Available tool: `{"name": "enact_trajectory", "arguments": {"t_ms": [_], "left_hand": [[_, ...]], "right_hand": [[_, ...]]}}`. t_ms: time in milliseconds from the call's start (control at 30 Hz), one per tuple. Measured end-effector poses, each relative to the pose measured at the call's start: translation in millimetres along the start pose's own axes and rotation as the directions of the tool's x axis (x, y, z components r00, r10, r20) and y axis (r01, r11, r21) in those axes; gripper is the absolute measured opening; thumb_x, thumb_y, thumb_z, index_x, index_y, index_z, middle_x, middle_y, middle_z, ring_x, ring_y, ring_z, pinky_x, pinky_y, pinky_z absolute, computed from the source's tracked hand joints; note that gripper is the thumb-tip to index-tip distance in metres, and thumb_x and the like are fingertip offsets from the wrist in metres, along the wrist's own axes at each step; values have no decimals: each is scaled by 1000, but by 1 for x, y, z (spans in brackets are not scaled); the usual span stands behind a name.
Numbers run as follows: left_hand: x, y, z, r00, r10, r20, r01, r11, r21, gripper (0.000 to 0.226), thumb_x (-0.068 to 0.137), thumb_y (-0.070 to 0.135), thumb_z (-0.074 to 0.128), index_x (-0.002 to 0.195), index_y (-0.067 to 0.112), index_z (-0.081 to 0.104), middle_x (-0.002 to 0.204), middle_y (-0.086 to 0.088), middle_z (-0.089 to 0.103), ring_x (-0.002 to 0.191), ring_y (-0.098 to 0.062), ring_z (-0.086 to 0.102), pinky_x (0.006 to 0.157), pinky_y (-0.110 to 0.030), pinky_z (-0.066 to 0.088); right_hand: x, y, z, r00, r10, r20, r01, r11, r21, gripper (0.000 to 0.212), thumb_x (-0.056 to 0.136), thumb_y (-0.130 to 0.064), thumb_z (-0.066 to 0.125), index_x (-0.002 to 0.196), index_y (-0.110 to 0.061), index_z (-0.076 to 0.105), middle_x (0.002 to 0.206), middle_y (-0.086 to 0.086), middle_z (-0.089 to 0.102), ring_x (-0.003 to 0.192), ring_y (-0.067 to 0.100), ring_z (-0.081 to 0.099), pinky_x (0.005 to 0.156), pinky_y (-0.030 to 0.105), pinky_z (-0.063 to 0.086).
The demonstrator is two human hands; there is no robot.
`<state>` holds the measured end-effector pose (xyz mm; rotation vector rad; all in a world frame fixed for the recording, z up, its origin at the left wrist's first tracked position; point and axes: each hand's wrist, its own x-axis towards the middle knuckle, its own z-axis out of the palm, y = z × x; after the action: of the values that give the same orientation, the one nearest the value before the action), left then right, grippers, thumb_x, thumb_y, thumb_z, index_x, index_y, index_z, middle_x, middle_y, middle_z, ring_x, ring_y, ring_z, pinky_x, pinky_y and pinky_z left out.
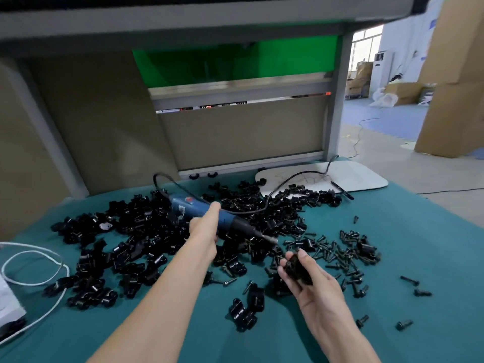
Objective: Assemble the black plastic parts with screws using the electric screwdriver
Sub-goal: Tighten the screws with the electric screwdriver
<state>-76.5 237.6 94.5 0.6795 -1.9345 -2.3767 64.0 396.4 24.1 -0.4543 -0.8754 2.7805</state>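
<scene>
My left hand (205, 226) grips the blue electric screwdriver (199, 208), whose black nose and metal bit (269, 239) point down to the right. My right hand (311, 281) holds a black plastic part (297, 268) just below and right of the bit tip; the two are close but apart. A big heap of black plastic parts (146, 239) covers the middle of the teal table (419, 258). Several loose black screws (337, 255) lie scattered to the right of my right hand.
The screwdriver's black cable (277, 187) loops back over a white board (353, 176) at the far right. A white cord (36, 271) and a white box (7, 302) sit at the left edge. A grey partition (235, 132) stands behind the table.
</scene>
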Motion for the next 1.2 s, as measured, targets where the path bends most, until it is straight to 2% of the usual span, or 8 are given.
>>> {"name": "enact_trajectory", "arguments": {"t_ms": [100, 167, 200, 333, 433, 567, 933, 1200], "left_hand": [[-8, 10, -7, 953, 27, 303, 83, 934, -347, 10, 91, 14, 62, 92, 9, 54, 80, -5, 63, 69, -18, 67, 68, -39, 60], [-19, 17, -7, 907, 101, 409, 125, 863, -489, 14, 92, 13, 66, 84, 8, 56, 68, -3, 64, 64, -17, 69, 72, -41, 63], [-25, 17, -6, 896, 127, 425, 113, 861, -496, 17, 92, 14, 69, 82, 8, 57, 66, -3, 64, 61, -16, 67, 70, -38, 62], [-30, 6, 3, 912, 217, 348, 9, 838, -546, 19, 93, 13, 69, 79, 12, 57, 59, 2, 60, 49, -10, 58, 52, -26, 54], [-22, -1, 7, 935, 243, 256, -68, 835, -546, 18, 94, 9, 67, 82, 12, 54, 58, 3, 57, 48, -9, 56, 50, -25, 52], [-15, -9, 10, 941, 207, 268, -29, 837, -547, 21, 94, 12, 66, 78, 12, 53, 55, 4, 58, 45, -10, 56, 50, -25, 52], [-7, -19, 9, 964, 156, 217, -20, 852, -523, 20, 91, 13, 69, 81, 11, 53, 58, 1, 58, 50, -13, 57, 53, -28, 53], [-7, -24, 10, 961, 130, 244, 9, 868, -497, 19, 88, 12, 68, 78, 12, 53, 58, 1, 58, 49, -13, 57, 53, -28, 54]], "right_hand": [[8, 0, -1, 1000, -12, -22, 13, 1000, 26, 28, 84, -11, 72, 105, 8, 71, 106, 25, 76, 83, 29, 78, 65, 35, 64], [10, 1, -1, 999, -19, -32, 19, 1000, 3, 26, 81, -12, 73, 99, 6, 74, 106, 25, 76, 84, 29, 78, 65, 35, 64], [10, 2, -1, 999, -21, -30, 21, 1000, -24, 23, 81, -14, 74, 94, 5, 77, 105, 24, 76, 84, 28, 78, 65, 34, 64], [11, 3, -1, 999, -34, -21, 31, 994, -105, 18, 80, -17, 75, 85, -2, 83, 105, 21, 77, 87, 27, 77, 68, 33, 63], [12, 4, -1, 999, -41, -27, 37, 991, -128, 31, 79, -15, 76, 104, 3, 77, 106, 21, 77, 89, 28, 77, 68, 34, 64], [13, 6, -2, 997, -68, -25, 62, 979, -195, 42, 77, -16, 77, 115, 0, 71, 106, 18, 78, 96, 28, 77, 70, 34, 64], [12, 10, -4, 984, -175, -2, 166, 932, -322, 41, 76, -20, 77, 113, -3, 73, 106, 18, 77, 102, 28, 75, 79, 36, 64], [12, 10, -4, 976, -218, 3, 207, 921, -329, 40, 73, -24, 78, 109, -6, 74, 104, 16, 78, 99, 30, 76, 79, 35, 63]]}}
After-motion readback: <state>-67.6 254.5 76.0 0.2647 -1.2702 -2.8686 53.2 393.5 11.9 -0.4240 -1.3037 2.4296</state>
